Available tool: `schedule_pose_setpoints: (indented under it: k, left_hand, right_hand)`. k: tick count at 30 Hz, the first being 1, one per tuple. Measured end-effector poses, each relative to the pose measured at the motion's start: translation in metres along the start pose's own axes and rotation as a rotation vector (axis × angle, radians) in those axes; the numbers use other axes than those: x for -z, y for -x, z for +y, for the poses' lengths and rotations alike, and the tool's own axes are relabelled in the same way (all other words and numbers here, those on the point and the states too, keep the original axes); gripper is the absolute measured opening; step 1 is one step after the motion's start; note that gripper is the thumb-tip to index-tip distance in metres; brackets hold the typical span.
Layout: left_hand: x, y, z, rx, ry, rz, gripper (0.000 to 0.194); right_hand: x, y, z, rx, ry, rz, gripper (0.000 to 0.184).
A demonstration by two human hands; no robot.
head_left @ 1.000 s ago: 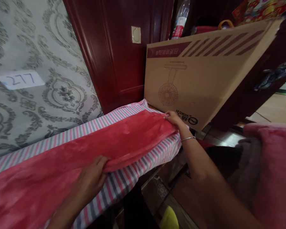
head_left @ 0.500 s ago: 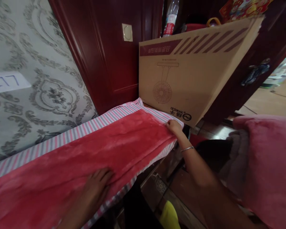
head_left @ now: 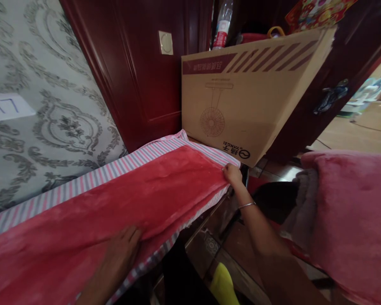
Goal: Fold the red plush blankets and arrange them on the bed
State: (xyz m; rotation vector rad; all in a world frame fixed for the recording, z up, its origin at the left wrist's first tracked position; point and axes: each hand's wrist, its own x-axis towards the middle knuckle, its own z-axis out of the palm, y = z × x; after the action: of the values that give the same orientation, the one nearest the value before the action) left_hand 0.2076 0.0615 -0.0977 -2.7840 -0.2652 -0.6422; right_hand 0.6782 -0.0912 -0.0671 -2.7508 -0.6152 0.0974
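A long red plush cover (head_left: 165, 182) lies over a pink, grey and white striped cloth (head_left: 92, 180) on a low seat or bench along the wall. My right hand (head_left: 233, 173), with a bangle on its wrist, is closed on the cover's far right corner, beside the cloth's edge. On the near part of the plush rests my left hand (head_left: 122, 250), palm down, with its fingers laid on the surface. Slight creases run along the near side of the plush. What supports the cloth is mostly hidden.
A cardboard fan box (head_left: 241, 101) stands at the far end, with a plastic bottle (head_left: 222, 29) behind it. Pink plush fabric (head_left: 352, 212) covers something at the right. Patterned wallpaper (head_left: 73, 123) and a dark red panel (head_left: 139, 72) border the left.
My right hand keeps its grip at the corner, pulling the plush slightly. My left hand has slid a little toward me and left. The view has shifted slightly.
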Motion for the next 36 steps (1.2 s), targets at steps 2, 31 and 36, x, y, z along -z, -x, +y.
schedule_pose_setpoints:
  k: [2, 31, 36]
  left_hand:
    - [-0.003, 0.001, 0.003, -0.017, 0.005, -0.032, 0.040]
    - [0.006, 0.014, 0.032, -0.009, 0.070, 0.046, 0.032]
    - [0.010, 0.007, 0.038, 0.057, 0.117, -0.052, 0.032]
  right_hand:
    - [-0.002, 0.000, 0.000, 0.000, -0.001, 0.004, 0.031]
    - [-0.016, 0.011, 0.017, 0.022, -0.112, 0.097, 0.032]
    - [-0.008, 0.015, 0.009, 0.035, -0.034, 0.049, 0.038]
